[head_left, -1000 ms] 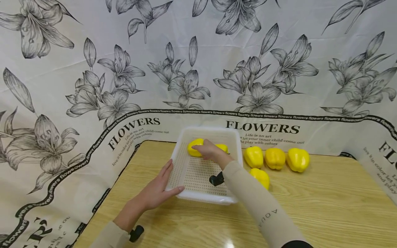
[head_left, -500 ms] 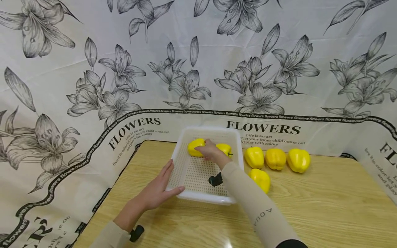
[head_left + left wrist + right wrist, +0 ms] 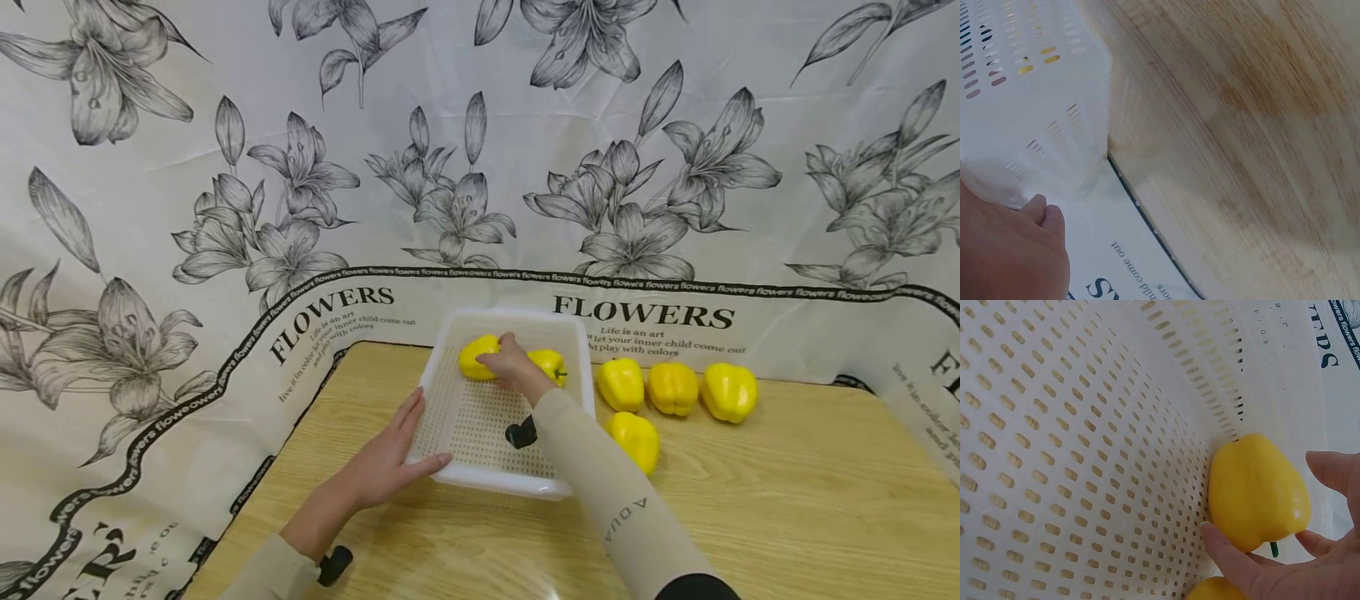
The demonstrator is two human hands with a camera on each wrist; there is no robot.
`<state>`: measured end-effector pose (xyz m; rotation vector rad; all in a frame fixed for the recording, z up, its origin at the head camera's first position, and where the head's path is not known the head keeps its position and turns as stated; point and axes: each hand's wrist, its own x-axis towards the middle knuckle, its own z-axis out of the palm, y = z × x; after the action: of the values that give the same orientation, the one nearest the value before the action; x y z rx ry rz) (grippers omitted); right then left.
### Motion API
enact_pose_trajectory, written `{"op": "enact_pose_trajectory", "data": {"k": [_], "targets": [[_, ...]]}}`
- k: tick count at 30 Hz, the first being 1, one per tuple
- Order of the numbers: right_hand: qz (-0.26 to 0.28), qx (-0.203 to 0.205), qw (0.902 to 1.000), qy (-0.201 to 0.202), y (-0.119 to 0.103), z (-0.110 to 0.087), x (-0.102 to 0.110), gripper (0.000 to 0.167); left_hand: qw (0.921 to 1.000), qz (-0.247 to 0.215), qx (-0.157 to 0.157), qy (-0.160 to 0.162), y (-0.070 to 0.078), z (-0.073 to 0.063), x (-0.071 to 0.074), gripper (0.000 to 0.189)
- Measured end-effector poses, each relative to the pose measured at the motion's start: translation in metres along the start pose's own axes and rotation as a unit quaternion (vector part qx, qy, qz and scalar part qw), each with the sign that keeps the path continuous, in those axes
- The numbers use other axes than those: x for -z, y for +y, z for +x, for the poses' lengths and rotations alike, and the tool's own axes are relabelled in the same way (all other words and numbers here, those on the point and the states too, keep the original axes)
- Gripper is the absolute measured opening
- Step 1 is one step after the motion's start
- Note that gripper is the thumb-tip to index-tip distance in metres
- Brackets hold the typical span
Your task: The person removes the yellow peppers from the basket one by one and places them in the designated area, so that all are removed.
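A white perforated plastic basket [image 3: 501, 480] stands on the table with two yellow bell peppers inside, near its far end. My right hand [image 3: 517, 367] reaches in at the left bell pepper [image 3: 477, 358], which lies on its side. In the right wrist view this bell pepper [image 3: 1257, 494] sits between spread fingers, its green stem toward the palm; a gap shows beside the upper finger. The other bell pepper [image 3: 551, 363] is partly behind the hand. My left hand [image 3: 378, 462] rests along the basket's near left corner, fingers straight on the side and thumb on the front rim.
Right of the basket, three yellow bell peppers [image 3: 672, 389] line up at the back, with another bell pepper [image 3: 633, 442] in front of them. The wooden table [image 3: 780, 500] meets a flower-printed cloth [image 3: 480, 217] at the back and left.
My right hand has shifted slightly, uncovering more of the right-hand bell pepper and its stem. The left hand, the basket and the left bell pepper hold their places.
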<state>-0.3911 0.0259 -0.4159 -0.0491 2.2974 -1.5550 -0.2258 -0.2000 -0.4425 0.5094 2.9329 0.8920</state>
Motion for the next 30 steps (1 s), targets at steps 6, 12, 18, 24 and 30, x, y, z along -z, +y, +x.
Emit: {"op": "enact_pose_trajectory", "data": {"k": [6, 12, 18, 24, 30], "targets": [[-0.028, 0.017, 0.9987, 0.038, 0.007, 0.007, -0.002, 0.064, 1.0000, 0.005, 0.001, -0.003, 0.001, -0.001, -0.002, 0.106], [-0.050, 0.046, 0.9946, 0.079, 0.005, 0.011, -0.009, 0.056, 0.9999, 0.011, 0.005, 0.006, -0.001, -0.002, -0.001, 0.104], [-0.036, 0.050, 0.9908, 0.120, -0.001, 0.009, -0.013, 0.048, 0.9999, 0.012, -0.008, 0.000, 0.000, -0.001, -0.002, 0.105], [-0.040, 0.049, 0.9887, 0.136, -0.003, 0.011, -0.016, 0.047, 0.9999, 0.011, -0.010, 0.000, 0.001, -0.001, -0.001, 0.104], [-0.047, 0.047, 0.9874, 0.144, -0.002, 0.014, -0.018, 0.050, 0.9999, 0.010, -0.009, -0.003, 0.001, -0.001, 0.000, 0.105]]}}
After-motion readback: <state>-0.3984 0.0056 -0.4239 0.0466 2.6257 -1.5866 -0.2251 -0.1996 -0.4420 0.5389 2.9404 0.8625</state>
